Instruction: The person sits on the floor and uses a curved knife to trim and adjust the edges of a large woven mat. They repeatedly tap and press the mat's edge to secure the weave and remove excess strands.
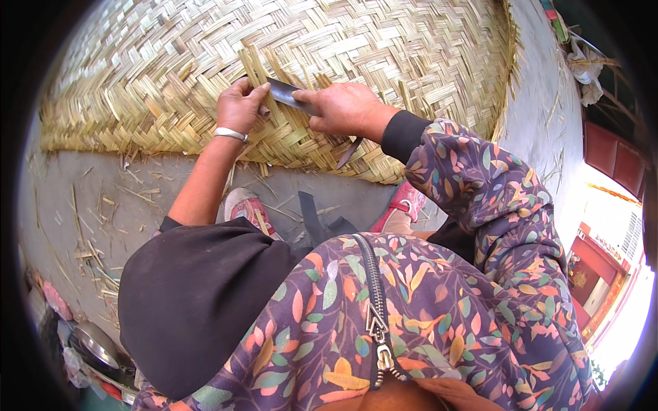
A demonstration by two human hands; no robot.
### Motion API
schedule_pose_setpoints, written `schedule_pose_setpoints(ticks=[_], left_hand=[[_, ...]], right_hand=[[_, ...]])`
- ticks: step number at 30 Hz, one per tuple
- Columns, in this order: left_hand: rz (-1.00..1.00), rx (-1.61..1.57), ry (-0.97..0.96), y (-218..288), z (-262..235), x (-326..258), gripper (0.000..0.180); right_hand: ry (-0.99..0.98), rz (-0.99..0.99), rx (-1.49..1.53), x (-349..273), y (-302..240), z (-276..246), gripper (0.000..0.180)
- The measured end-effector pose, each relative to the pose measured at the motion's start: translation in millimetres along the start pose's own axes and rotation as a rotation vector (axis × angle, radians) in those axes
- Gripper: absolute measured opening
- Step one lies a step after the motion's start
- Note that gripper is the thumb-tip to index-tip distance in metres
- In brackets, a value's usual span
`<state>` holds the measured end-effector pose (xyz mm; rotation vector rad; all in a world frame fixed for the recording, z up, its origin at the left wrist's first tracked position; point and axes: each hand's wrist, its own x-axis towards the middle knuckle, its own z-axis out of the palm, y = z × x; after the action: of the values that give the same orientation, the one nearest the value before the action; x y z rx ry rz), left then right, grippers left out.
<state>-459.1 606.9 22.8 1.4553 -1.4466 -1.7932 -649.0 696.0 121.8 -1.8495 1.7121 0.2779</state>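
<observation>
A large mat woven from pale straw-like strips (425, 48) spreads before me, its near border bent upward and rough with loose ends. My left hand (240, 107), a silvery bangle (230, 133) at its wrist, pinches a strip (255, 65) that stands up from the weave near the border. In my right hand (347, 109) is a flat dark metal blade (286, 96), gripped with a finger extended along it. The blade's tip reaches the strip beside my left fingers. A brown strap-like piece (349, 153) hangs below my right hand; what it belongs to is hidden.
Grey floor (62, 195) with scattered straw scraps lies on the near side. Between my red shoes (255, 211) is a dark flat strip (310, 216). Metal basins (94, 344) stand at lower left. A red-framed doorway (595, 270) shows at right.
</observation>
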Motion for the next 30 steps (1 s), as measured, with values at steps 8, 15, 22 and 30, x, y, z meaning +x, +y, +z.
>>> schedule_pose_setpoints(ticks=[8,15,22,30], left_hand=[[-0.096,-0.150,0.071,-21,-24,-13,0.022],[-0.163,-0.005,0.066,-10,-22,-3,0.022],[-0.128,-0.069,0.033,-10,-24,-3,0.022],[-0.121,-0.092,-0.018,-18,-28,0,0.024]], right_hand=[[-0.035,0.018,0.031,-3,-3,-9,0.051],[0.082,-0.003,-0.312,-4,-19,4,0.051],[0.487,-0.380,-0.383,-32,-71,14,0.015],[0.064,0.043,0.090,-48,-50,93,0.024]])
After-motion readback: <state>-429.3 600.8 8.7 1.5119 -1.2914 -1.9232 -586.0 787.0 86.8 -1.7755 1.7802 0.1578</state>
